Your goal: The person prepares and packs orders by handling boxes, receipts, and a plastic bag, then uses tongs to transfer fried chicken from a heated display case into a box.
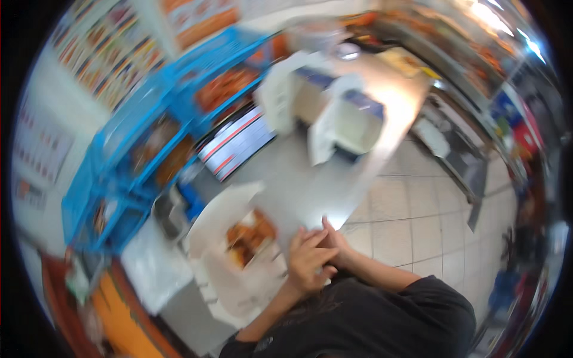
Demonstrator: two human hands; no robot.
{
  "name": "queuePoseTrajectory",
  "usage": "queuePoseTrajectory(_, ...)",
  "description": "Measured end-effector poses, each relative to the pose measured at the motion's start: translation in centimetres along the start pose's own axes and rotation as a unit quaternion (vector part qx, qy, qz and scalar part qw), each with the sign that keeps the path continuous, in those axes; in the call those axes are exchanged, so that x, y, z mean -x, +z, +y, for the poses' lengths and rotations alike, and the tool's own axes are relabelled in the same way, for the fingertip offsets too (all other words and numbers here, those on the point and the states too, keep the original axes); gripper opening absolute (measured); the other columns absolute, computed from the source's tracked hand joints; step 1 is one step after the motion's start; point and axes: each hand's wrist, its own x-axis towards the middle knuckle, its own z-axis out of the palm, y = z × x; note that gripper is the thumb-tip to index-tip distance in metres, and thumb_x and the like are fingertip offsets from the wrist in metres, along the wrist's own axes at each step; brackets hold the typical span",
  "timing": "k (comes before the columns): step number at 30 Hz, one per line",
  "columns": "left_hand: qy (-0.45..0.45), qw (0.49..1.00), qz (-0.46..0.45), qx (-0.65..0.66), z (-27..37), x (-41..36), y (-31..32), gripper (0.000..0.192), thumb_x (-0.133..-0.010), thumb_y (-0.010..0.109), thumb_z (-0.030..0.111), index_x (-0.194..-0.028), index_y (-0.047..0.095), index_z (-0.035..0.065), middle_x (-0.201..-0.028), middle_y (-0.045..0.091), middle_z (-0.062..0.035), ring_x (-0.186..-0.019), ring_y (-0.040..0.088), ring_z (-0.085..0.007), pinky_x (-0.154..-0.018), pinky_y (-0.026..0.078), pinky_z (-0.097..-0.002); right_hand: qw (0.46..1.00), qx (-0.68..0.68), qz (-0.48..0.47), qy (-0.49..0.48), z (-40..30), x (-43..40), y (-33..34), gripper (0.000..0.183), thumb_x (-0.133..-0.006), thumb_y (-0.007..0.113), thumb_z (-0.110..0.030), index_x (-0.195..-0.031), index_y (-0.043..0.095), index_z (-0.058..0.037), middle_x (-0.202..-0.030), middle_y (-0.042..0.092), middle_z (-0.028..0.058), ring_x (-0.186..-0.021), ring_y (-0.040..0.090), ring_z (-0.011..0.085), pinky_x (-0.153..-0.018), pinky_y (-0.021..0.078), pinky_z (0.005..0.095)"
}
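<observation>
My left hand lies across my right hand in front of my dark shirt, at the front edge of the metal table. The left fingers are spread, and no held thing can be made out in them. Much of the right palm is hidden behind the left hand. Left of my hands sits an open white takeaway box, touching or just under my left forearm. Browned pieces of food lie in it. The picture is blurred.
Two open white boxes stand farther along the table. Beside them a lit screen leans near blue plastic crates holding packed goods. A clear plastic bag lies at left. Tiled floor and a metal unit are at right.
</observation>
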Motion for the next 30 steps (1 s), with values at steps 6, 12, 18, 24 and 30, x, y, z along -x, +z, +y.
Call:
queuePoseTrajectory(6, -0.148, 0.91, -0.174, 0.346, 0.7, -3.4, 21.8, 0.071, -0.09, 0.034, 0.045, -0.14, 0.012, -0.0009, -0.146, 0.007, -0.0196, -0.136, 0.004, -0.0322, -0.109, 0.003, -0.0431, 0.795, 0.29, 0.153, -0.51, -8.9, 11.0, -8.1, 0.064, -0.093, 0.029, -0.044, -0.141, 0.013, -0.0034, -0.145, 0.018, 0.0178, -0.134, 0.019, 0.0259, -0.107, 0.018, 0.037)
queuePoseTrajectory(12, 0.156, 0.91, -0.327, 0.202, 0.3, -8.6, 38.6, 0.073, -0.089, 0.036, 0.05, -0.139, 0.016, -0.0007, -0.143, 0.02, -0.0216, -0.134, 0.016, -0.035, -0.109, 0.011, -0.0422, 0.917, -0.223, 0.046, -0.326, -18.9, 16.5, -21.9, 0.058, -0.095, 0.024, -0.042, -0.134, 0.028, 0.0003, -0.134, 0.037, 0.0188, -0.125, 0.034, 0.03, -0.105, 0.0229, 0.0409)
queuePoseTrajectory(18, -0.125, 0.904, -0.406, 0.05, -11.5, -12.0, 47.6, 0.053, -0.077, 0.064, 0.036, -0.115, 0.053, 0.0003, -0.133, 0.037, -0.0245, -0.124, 0.035, -0.0368, -0.102, 0.029, -0.044, 0.838, -0.077, 0.121, -0.526, -35.3, 18.3, -32.2, 0.029, -0.093, 0.044, -0.027, -0.113, 0.047, -0.0064, -0.102, 0.059, 0.0114, -0.094, 0.056, 0.0197, -0.088, 0.0424, 0.0339)
queuePoseTrajectory(24, -0.342, 0.814, -0.445, 0.151, -15.8, -20.9, 56.1, 0.046, -0.081, 0.061, 0.03, -0.116, 0.053, 0.0027, -0.118, 0.053, -0.0214, -0.109, 0.052, -0.0321, -0.091, 0.042, -0.0378, 0.869, 0.057, 0.193, -0.452, -50.9, 12.8, -40.2, 0.024, -0.093, 0.046, -0.028, -0.101, 0.055, -0.0069, -0.077, 0.061, 0.0043, -0.072, 0.056, 0.0136, -0.068, 0.0441, 0.0283)
queuePoseTrajectory(30, -0.186, 0.809, -0.534, 0.16, -14.7, -37.0, 66.2, 0.043, -0.084, 0.057, 0.027, -0.117, 0.052, 0.0006, -0.116, 0.055, -0.0176, -0.107, 0.054, -0.0276, -0.087, 0.044, -0.0362, 0.764, 0.147, 0.24, -0.581, -71.6, 20.0, -45.6, 0.019, -0.085, 0.059, -0.022, -0.087, 0.061, -0.0039, -0.081, 0.062, 0.0042, -0.076, 0.057, 0.0139, -0.069, 0.0445, 0.0281)
